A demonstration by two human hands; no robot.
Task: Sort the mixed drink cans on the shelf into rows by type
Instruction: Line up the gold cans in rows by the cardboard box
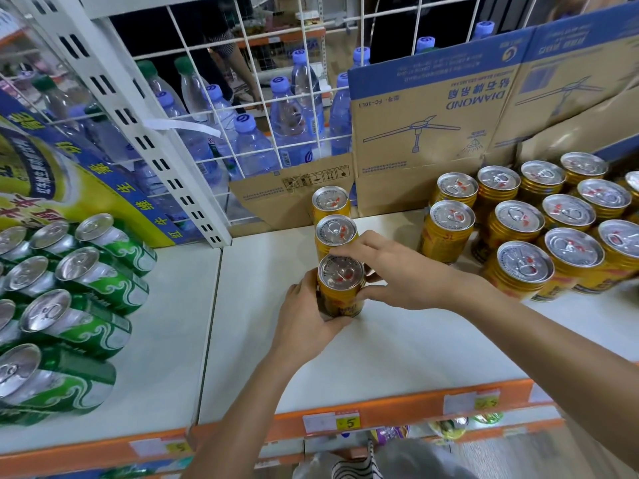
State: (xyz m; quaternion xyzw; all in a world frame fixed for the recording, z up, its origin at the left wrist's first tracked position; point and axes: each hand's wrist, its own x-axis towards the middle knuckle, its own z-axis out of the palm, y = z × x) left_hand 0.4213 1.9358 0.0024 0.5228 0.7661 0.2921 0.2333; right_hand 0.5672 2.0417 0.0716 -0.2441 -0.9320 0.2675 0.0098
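A gold can (340,288) stands upright on the white shelf (397,347), the front one of a row of three gold cans; the second (334,235) and third (329,202) line up behind it. My left hand (307,321) wraps its left and front side. My right hand (397,271) grips its right side, fingers over the rim. A cluster of several gold cans (539,223) stands at the right. Several green cans (86,281) stand in rows at the left.
A wire grid (249,108) backs the shelf, with water bottles (290,115) behind it. Cardboard boxes (432,108) stand at the back right. A white slotted upright (166,160) divides the shelf bays. An orange price rail (345,418) runs along the front edge.
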